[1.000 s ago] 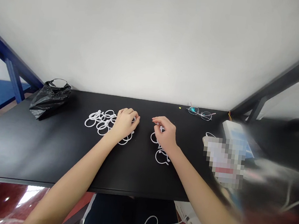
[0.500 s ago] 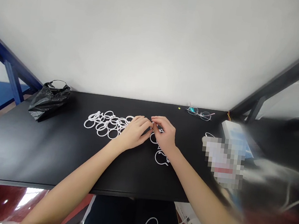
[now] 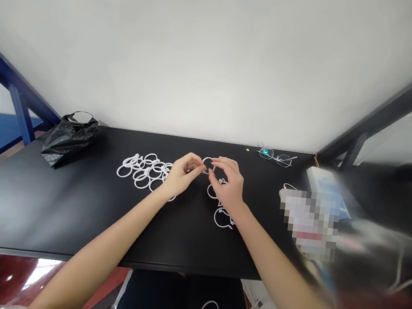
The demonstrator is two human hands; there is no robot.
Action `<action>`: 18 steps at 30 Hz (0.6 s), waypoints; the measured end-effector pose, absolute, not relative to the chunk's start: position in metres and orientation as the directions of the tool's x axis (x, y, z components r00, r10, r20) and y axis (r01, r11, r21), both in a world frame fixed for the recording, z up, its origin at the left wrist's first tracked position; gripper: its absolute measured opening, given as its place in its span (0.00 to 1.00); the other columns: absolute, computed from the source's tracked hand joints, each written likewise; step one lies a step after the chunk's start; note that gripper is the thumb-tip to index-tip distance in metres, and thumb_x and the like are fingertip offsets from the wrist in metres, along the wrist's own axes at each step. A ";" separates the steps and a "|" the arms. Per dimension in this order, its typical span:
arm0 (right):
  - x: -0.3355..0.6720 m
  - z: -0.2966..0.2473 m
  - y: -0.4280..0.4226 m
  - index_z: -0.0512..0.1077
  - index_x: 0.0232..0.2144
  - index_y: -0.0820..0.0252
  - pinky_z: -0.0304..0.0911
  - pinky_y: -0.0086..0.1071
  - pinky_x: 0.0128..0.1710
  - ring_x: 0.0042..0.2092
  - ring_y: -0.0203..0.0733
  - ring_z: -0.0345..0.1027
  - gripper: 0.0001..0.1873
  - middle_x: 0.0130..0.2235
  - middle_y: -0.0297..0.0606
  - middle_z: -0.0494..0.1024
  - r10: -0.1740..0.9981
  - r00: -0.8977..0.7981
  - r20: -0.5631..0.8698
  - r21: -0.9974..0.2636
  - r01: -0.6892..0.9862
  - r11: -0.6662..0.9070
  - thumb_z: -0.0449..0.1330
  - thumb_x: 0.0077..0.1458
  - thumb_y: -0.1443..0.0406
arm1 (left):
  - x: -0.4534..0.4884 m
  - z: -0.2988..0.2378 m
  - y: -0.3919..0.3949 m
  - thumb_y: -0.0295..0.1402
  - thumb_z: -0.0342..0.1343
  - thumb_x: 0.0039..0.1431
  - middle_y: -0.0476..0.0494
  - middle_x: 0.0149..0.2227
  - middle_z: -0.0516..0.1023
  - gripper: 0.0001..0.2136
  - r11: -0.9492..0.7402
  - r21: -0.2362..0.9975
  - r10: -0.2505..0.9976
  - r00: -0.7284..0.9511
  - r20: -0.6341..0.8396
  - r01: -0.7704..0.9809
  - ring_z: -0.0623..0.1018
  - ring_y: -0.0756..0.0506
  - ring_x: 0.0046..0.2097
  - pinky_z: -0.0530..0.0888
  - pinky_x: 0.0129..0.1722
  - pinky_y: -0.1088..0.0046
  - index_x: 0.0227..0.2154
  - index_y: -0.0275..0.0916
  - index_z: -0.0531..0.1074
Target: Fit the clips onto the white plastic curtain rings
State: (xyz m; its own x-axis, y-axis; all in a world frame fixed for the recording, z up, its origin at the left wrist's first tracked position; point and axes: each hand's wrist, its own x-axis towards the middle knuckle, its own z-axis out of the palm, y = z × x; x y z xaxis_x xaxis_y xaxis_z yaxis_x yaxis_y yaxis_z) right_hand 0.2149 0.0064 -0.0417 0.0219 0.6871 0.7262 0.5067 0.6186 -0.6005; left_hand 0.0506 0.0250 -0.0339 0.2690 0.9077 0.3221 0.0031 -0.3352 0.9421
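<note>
Between my two hands, just above the black table, is a white plastic ring (image 3: 208, 159). My left hand (image 3: 185, 172) pinches its left side with thumb and fingers. On the opposite side, my right hand (image 3: 228, 179) grips it the same way; part of the ring is hidden by the fingertips. A heap of similar white rings (image 3: 143, 172) lies to the left, partly covered by my left hand. Under and beside my right wrist lie a few more rings, one of them an opened ring (image 3: 222, 218) with a gap at its lower right.
A black plastic bag (image 3: 70, 139) stands at the back left of the black table (image 3: 84, 210). Eyeglasses (image 3: 275, 157) lie near the wall. At the right are a white-and-blue box (image 3: 326, 193) and a blurred, pixelated item (image 3: 307, 225). White cables hang below the front edge.
My hands have turned and spread slightly apart, the left moving left, so the white ring between them now shows. The rings on the table look the same.
</note>
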 end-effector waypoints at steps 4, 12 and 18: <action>0.215 -0.044 0.007 0.73 0.44 0.53 0.73 0.46 0.48 0.50 0.47 0.72 0.13 0.48 0.42 0.77 0.737 0.012 0.676 -0.659 0.457 0.597 0.60 0.56 0.68 | 0.049 -0.031 0.028 0.37 0.61 0.56 0.46 0.33 0.77 0.10 -0.209 0.970 0.951 0.208 0.230 -0.121 0.79 0.48 0.36 0.75 0.43 0.66 0.33 0.38 0.68; 0.215 -0.048 0.008 0.72 0.47 0.53 0.77 0.41 0.42 0.52 0.46 0.71 0.16 0.53 0.44 0.73 0.771 0.001 0.636 -0.683 0.466 0.563 0.58 0.56 0.69 | 0.047 -0.031 0.030 0.37 0.64 0.54 0.47 0.34 0.79 0.11 -0.065 0.970 0.972 0.206 0.115 -0.236 0.79 0.49 0.36 0.75 0.45 0.66 0.35 0.38 0.70; 0.217 -0.054 0.010 0.72 0.49 0.55 0.77 0.39 0.42 0.51 0.46 0.72 0.19 0.57 0.45 0.69 0.797 -0.040 0.602 -0.693 0.469 0.547 0.61 0.54 0.68 | 0.046 -0.027 0.031 0.34 0.66 0.51 0.47 0.34 0.79 0.11 0.120 0.899 0.970 0.244 -0.015 -0.421 0.79 0.50 0.36 0.74 0.47 0.66 0.35 0.37 0.72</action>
State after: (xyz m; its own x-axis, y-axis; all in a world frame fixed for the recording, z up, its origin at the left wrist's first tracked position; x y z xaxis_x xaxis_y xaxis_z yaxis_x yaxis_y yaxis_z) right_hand 0.2167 0.0099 -0.0538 -0.0401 0.7973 0.6023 0.4692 0.5472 -0.6931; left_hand 0.0464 0.0309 -0.0272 0.2442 0.9696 -0.0152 -0.4210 0.1201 0.8991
